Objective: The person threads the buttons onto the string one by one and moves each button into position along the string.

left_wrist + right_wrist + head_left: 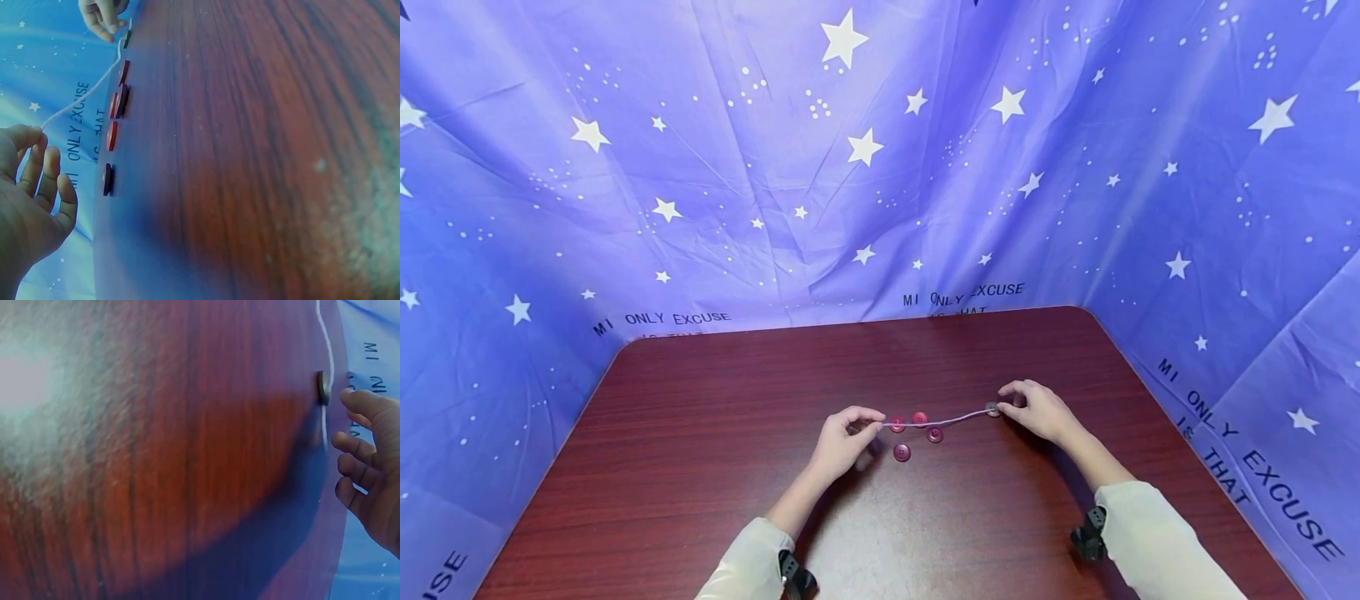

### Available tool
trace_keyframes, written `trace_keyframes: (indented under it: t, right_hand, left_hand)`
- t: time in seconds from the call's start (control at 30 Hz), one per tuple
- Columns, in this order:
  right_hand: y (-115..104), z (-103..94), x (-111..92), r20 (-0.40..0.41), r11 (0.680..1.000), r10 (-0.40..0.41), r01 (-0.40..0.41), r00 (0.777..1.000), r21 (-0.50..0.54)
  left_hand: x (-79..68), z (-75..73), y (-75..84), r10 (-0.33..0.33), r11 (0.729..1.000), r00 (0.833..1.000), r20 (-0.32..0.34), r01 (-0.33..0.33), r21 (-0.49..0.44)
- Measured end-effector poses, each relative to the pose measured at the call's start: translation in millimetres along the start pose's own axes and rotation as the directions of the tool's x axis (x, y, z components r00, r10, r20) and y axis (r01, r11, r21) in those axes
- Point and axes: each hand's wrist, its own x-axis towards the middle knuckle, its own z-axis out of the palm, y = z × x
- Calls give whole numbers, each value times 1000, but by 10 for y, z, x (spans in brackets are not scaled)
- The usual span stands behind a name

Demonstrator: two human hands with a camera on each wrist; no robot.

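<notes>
The pale string (953, 418) runs across the tabletop between your hands, its long axis nearly left to right, with the right end slightly farther from you; it climbs off the wood toward the left. Its right part meets the grey button (992, 409), a short tail showing past it, though whether it passes through the holes you cannot tell. Your left hand (842, 443) pinches the left end between thumb and forefinger, the other fingers loosely bent. Your right hand (1037, 411) is spread just beside the grey button, thumb and fingers parted, gripping nothing. Under and near the string's left half sit two red buttons (920, 418) and two maroon buttons (902, 452). The table (715, 392) extends on every side, its far edge well beyond the string, against the starry curtain (760, 150).
</notes>
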Motion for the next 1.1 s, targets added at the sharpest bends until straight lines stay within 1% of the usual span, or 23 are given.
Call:
trace_keyframes:
  t: [0.13,0.2,0.33,0.43,0.57,0.73,1.1]
  right_hand:
    - [-93,-17,30,-26,1000,-26,27,999,11]
    - [-150,-18,44,-32,999,-42,43,999,22]
    - [-266,-8,69,-34,996,-66,67,997,57]
    - [-345,10,81,-28,993,-79,81,996,88]
    - [-432,46,88,-30,991,-100,102,995,90]
    - [-522,80,97,-38,990,-118,120,992,70]
    - [-726,118,142,-39,980,-170,173,985,102]
  left_hand:
    - [9,16,16,-3,1000,1000,-12,3,13]
    - [1,22,52,-4,1000,1000,-18,4,31]
    - [-48,-9,259,4,999,1000,-5,-4,48]
    - [-82,-38,391,22,999,1000,7,-23,34]
    - [-90,-41,412,27,999,1000,9,-27,29]
    - [-88,-36,415,15,999,1000,15,-16,32]
    - [-80,-42,433,18,999,1000,24,-19,37]
